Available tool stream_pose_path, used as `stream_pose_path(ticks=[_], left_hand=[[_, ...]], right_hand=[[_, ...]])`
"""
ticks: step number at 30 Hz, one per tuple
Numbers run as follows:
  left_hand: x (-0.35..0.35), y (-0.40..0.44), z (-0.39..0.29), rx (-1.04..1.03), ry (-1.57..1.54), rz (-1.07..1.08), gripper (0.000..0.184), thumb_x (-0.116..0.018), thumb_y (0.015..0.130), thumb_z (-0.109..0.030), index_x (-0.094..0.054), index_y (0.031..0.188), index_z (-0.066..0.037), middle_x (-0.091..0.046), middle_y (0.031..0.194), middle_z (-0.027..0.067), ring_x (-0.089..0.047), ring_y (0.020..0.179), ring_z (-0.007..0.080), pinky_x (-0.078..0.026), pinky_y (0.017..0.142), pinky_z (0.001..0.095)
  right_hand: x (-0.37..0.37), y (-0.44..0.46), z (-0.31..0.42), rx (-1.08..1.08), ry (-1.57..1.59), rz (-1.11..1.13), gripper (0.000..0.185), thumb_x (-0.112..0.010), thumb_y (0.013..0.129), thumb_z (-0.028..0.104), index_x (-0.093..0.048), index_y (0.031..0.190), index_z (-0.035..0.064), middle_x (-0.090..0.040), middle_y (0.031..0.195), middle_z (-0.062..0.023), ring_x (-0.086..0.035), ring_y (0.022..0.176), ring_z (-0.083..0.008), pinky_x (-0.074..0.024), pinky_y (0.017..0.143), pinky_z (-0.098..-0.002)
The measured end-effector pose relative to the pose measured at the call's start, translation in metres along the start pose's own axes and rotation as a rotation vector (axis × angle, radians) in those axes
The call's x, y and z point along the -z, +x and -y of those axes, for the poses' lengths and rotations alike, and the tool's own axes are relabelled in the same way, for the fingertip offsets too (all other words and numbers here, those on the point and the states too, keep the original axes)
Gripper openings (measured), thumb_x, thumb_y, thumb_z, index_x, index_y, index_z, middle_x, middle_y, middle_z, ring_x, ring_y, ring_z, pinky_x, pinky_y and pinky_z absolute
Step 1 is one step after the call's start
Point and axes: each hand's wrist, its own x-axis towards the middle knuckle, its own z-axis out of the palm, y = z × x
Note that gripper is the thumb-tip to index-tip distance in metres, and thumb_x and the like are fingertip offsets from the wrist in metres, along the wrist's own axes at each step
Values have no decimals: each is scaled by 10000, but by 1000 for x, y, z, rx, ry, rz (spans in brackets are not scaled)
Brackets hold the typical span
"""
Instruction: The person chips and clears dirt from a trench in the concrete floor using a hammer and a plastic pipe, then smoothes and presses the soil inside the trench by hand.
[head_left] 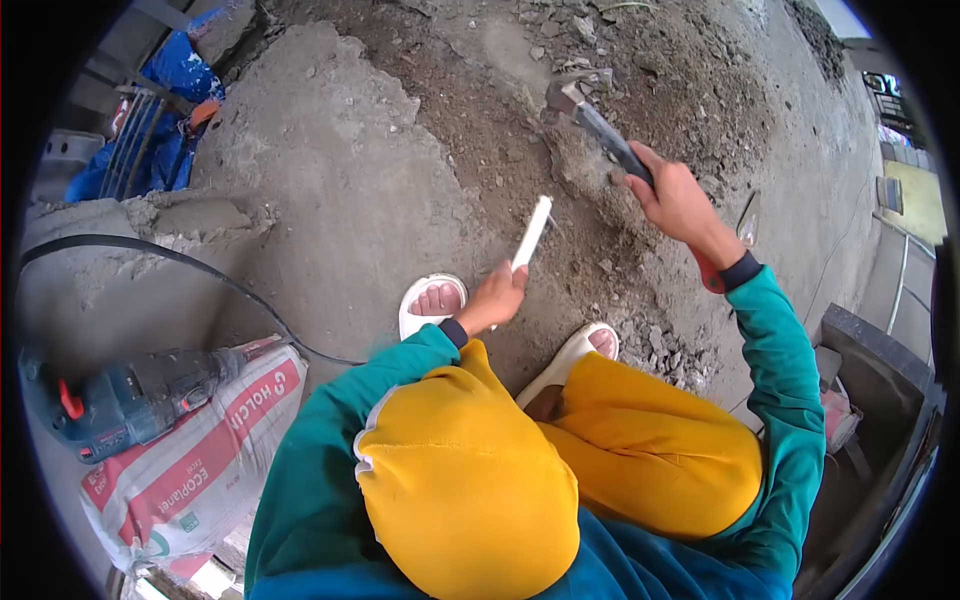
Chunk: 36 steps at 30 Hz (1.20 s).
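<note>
My right hand [680,200] is closed around the dark handle of a hammer [600,130], whose metal head is over loose soil and rubble at the upper middle. My left hand [495,297] grips the lower end of a narrow white strip [532,232], which points up and slightly right. Its material is unclear. A thin object shows beside the strip, too small to name. The strip and hammer are apart. Below my right hand lies a pointed metal blade [748,218], like a trowel's. Something red [709,272] shows by my right wrist, partly hidden.
A dark blue power drill [135,400] lies on a red and white cement bag [215,440] at the left. Its black cable [190,262] curves across the concrete. Broken rubble [665,350] lies near my right foot. A dark trough-like container [875,400] stands at the right.
</note>
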Motion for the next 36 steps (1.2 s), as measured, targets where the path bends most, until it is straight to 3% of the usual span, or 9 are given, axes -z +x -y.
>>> stream_pose_path(ticks=[6, 18, 19, 21, 23, 24, 28, 32, 36], left_hand=[[6, 47, -23, -10, -99, -232, 448, -367, 947, -374, -473, 993, 59, -582, 874, 300, -551, 866, 477, -435, 752, 493], [-22, 44, -24, 32, -157, -186, 431, -381, 944, -345, -464, 1002, 74, -580, 888, 314, -559, 877, 479, -433, 750, 512], [-20, 43, -24, 36, -85, -121, 440, -382, 943, -348, -476, 988, 80, -580, 885, 316, -564, 874, 473, -436, 752, 509], [-27, 49, -18, -18, -40, 31, 462, -381, 941, -353, -496, 966, 94, -584, 877, 317, -577, 858, 459, -446, 747, 497], [-53, 47, -7, -121, 102, 246, 480, -368, 944, -355, -509, 982, 102, -590, 878, 311, -593, 814, 447, -457, 732, 481], [-42, 29, -26, 18, -3, 385, 482, -368, 945, -361, -510, 995, 98, -597, 867, 295, -598, 814, 436, -454, 735, 488], [-47, 26, -9, -90, 27, 171, 463, -368, 947, -370, -493, 998, 73, -596, 828, 280, -588, 786, 446, -446, 724, 501], [-17, 27, -24, -8, -89, -90, 413, -368, 942, -353, -424, 1006, 51, -593, 837, 307, -571, 811, 477, -442, 717, 530], [-57, 39, -23, -38, -194, -240, 368, -368, 949, -312, -385, 1010, 50, -585, 818, 316, -560, 799, 495, -432, 697, 543]], right_hand=[[8, -13, 1, 8, 53, -134, 401, -568, 845, 168, -468, 1189, -12, -564, 646, -231, -577, 639, -407, -443, 602, -447], [-41, -8, 18, 85, -36, -61, 462, -518, 875, 184, -378, 1297, 55, -605, 786, -254, -597, 672, -408, -473, 615, -479], [-56, -14, 4, 85, -39, -72, 462, -518, 875, 184, -378, 1297, 55, -605, 786, -254, -597, 672, -408, -473, 615, -479], [-68, -10, -26, 72, -362, 389, 424, -507, 874, 183, -403, 1264, 53, -615, 780, -247, -611, 701, -404, -486, 631, -490], [-46, 1, -15, 61, -330, 317, 418, -511, 868, 178, -407, 1252, 48, -612, 757, -246, -607, 703, -414, -485, 630, -493], [-37, -4, -7, 24, -274, 283, 413, -516, 863, 174, -412, 1240, 42, -610, 734, -245, -603, 706, -425, -483, 628, -495], [4, -11, 23, 20, 10, -33, 455, -534, 863, 164, -405, 1274, 19, -560, 658, -261, -573, 656, -436, -456, 601, -473], [24, -26, 22, 44, 67, -126, 456, -549, 865, 163, -422, 1271, -4, -559, 680, -261, -572, 644, -427, -445, 582, -452], [22, -26, 24, -24, 106, -132, 440, -552, 870, 162, -441, 1256, -18, -564, 684, -259, -573, 643, -424, -455, 582, -424]])
